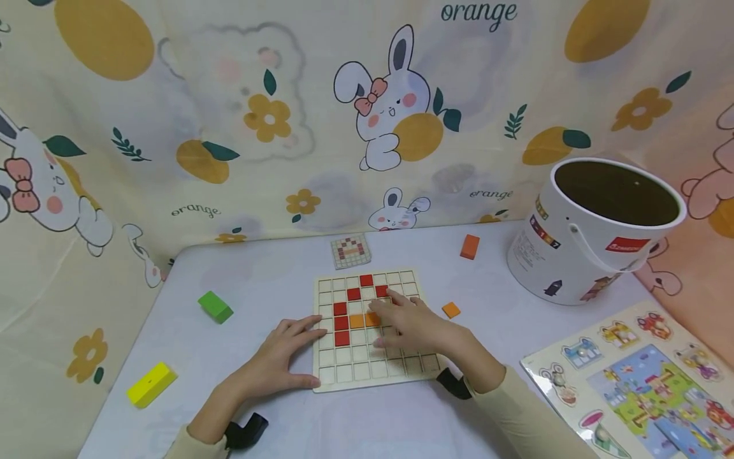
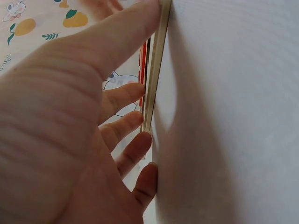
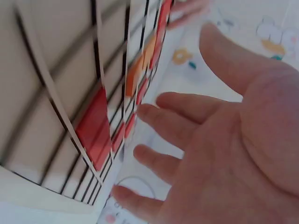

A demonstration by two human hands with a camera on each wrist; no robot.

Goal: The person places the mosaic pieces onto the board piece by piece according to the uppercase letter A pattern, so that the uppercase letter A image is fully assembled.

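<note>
Head view first: we see a pale table pushed into a corner hung with a cream curtain printed with rabbits and oranges. On the table lies a wooden grid board, square cells, with several red tiles and two orange tiles set into it. Our left hand lies flat with straight fingers against the board's left edge, thumb along its near corner. Our right hand rests over the middle of the board, fingers relaxed and spread, fingertips at the orange tiles; we see nothing pinched in it. A white bucket stands at the far right, tilted toward us, its inside dark, and we cannot tell what it holds. Near it lie two loose orange pieces and. A small pattern card sits just beyond the board. A green block and a yellow block lie well apart on the left. A picture puzzle tray lies at the right front.

Left wrist view: our left hand presses its straight fingertips against the board's thin edge, on the table.

Right wrist view: our right hand is open, palm facing the board, fingers near the red and orange tiles.
</note>
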